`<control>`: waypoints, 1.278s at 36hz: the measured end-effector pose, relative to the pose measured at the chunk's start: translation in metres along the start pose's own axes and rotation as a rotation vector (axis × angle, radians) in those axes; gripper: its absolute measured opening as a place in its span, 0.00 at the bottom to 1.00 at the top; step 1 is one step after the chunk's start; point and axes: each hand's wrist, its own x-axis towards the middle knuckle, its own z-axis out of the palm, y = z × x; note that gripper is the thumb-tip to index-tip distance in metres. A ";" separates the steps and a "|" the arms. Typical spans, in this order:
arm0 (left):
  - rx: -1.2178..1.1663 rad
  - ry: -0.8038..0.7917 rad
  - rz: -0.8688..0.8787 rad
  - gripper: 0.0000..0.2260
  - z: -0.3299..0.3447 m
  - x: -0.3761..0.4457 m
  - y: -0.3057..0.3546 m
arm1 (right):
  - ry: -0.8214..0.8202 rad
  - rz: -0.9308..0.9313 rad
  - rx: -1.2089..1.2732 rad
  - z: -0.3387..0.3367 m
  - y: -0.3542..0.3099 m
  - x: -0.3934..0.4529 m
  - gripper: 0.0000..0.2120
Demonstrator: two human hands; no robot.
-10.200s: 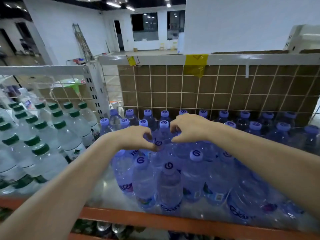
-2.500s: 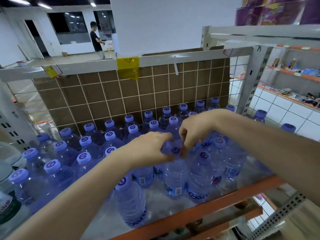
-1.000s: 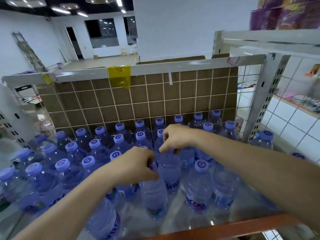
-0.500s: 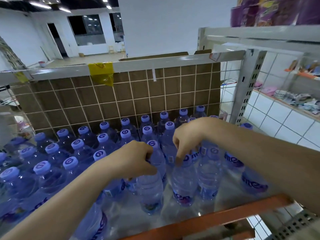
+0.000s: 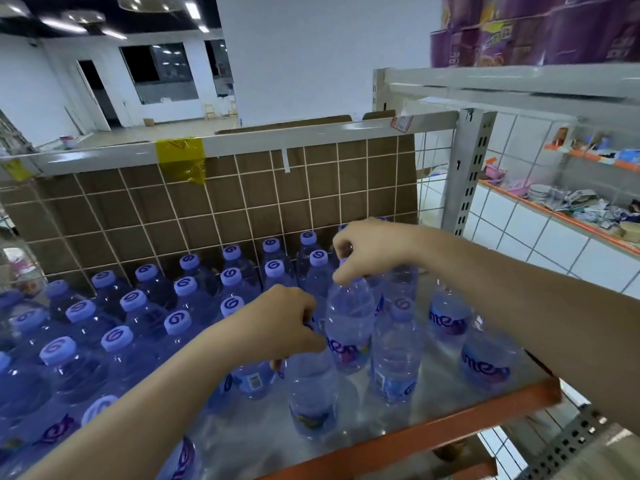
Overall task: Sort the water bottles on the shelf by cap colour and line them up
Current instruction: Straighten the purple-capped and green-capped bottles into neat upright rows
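Here's the shelf (image 5: pixel 460 415), a shiny metal deck with an orange front rail running across the lower right of the frame, and it's packed with purple-capped water bottles (image 5: pixel 180 322) standing upright in rows from the left edge to the centre. Toward the right the ranks loosen, with a few bottles standing apart near the rail.

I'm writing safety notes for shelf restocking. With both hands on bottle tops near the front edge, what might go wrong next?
1. The right hand pinches a bottle only at its cap; it could slip or swing into neighbouring bottles.
2. The front bottle under the left hand stands near the orange shelf edge; a nudge might tip it off.
3. The packed purple-capped rows could topple like dominoes if bumped.
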 end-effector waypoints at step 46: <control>0.135 0.187 0.219 0.11 0.004 0.084 0.023 | 0.134 0.217 -0.204 -0.038 0.096 0.000 0.15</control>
